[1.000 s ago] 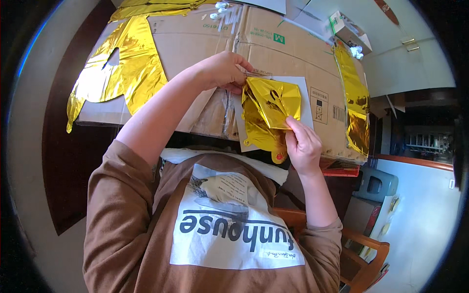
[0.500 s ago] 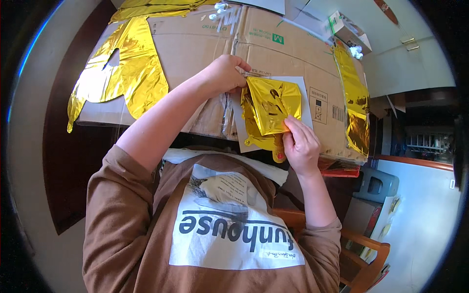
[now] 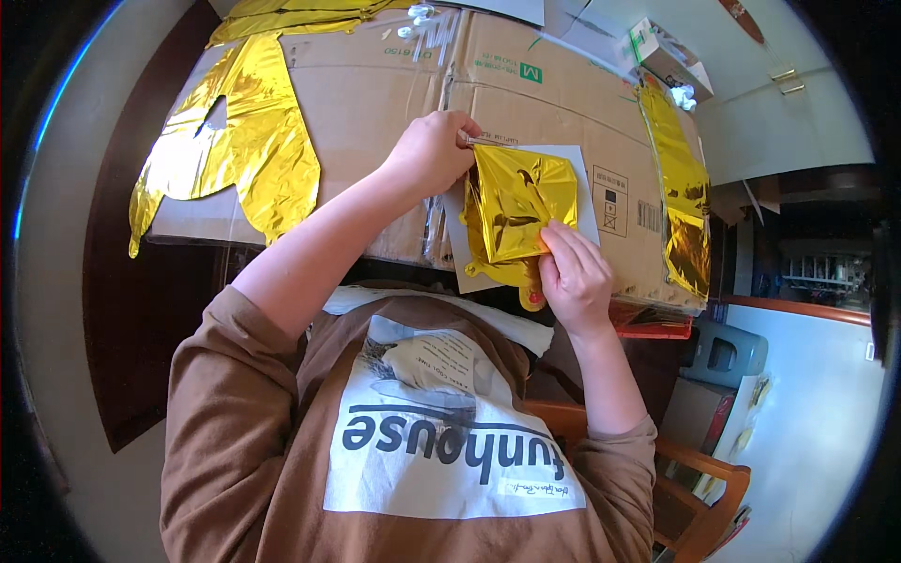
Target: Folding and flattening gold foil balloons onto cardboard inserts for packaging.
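A gold foil balloon (image 3: 530, 192), flat and folded into a rough square, lies over a white sheet (image 3: 588, 202) on the cardboard. My left hand (image 3: 432, 153) pinches its far left corner between thumb and fingertips. At its near right corner, the closed fingers of my right hand (image 3: 577, 277) grip the foil edge. Part of the balloon hangs out below the fold toward me, with a small reddish spot on its rounded tab. Another flat gold balloon (image 3: 267, 131), shaped like a letter with a hole, is spread out at the left.
Brown cardboard (image 3: 366, 103) covers the work surface. More gold foil (image 3: 300, 19) runs along the far left edge, and a long gold strip (image 3: 682, 183) lies at the right. An open box (image 3: 671, 56) stands at the far right. A wooden chair (image 3: 709, 488) is at the lower right.
Both hands have shifted very slightly, the right one a little left. The creases in the folded balloon have changed; both grips stay on it.
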`<state>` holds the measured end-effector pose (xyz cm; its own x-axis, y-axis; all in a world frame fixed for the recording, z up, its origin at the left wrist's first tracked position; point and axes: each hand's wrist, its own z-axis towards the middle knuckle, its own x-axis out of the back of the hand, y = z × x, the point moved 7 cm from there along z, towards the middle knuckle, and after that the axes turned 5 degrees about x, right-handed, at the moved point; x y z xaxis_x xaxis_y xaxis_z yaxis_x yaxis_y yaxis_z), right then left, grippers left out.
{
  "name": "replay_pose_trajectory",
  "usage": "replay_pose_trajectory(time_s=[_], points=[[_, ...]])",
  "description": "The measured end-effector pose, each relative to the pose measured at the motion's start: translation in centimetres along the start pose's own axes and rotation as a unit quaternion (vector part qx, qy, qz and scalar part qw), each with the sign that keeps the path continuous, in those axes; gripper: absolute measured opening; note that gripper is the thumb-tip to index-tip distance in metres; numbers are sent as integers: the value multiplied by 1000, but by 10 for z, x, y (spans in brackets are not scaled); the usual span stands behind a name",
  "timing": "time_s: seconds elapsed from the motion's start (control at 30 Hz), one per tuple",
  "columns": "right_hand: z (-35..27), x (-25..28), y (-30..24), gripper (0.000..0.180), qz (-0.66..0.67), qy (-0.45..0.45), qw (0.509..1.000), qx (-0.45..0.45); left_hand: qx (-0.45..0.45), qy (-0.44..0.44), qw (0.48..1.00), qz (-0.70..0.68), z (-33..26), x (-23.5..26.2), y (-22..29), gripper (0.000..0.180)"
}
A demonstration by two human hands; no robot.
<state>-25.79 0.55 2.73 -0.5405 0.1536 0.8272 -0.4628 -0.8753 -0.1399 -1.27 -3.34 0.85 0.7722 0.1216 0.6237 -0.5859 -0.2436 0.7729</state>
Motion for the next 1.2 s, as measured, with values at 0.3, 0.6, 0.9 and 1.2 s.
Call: replay_pose_trajectory(time_s=[0.3, 0.6, 0.9, 1.2], points=[[4, -1, -7, 33, -18, -17, 999, 20, -72, 56, 995, 42, -5, -4, 1, 26], [6, -2, -11, 33, -26, -20, 999, 22, 57, -145, 983, -95, 0, -4, -2, 24], [6, -3, -10, 31, -27, -16, 999, 17, 101, -184, 970, -125, 8, -9, -14, 25], [6, -2, -11, 32, -31, -19, 999, 17, 72, -121, 985, -96, 2, -7, -8, 20]])
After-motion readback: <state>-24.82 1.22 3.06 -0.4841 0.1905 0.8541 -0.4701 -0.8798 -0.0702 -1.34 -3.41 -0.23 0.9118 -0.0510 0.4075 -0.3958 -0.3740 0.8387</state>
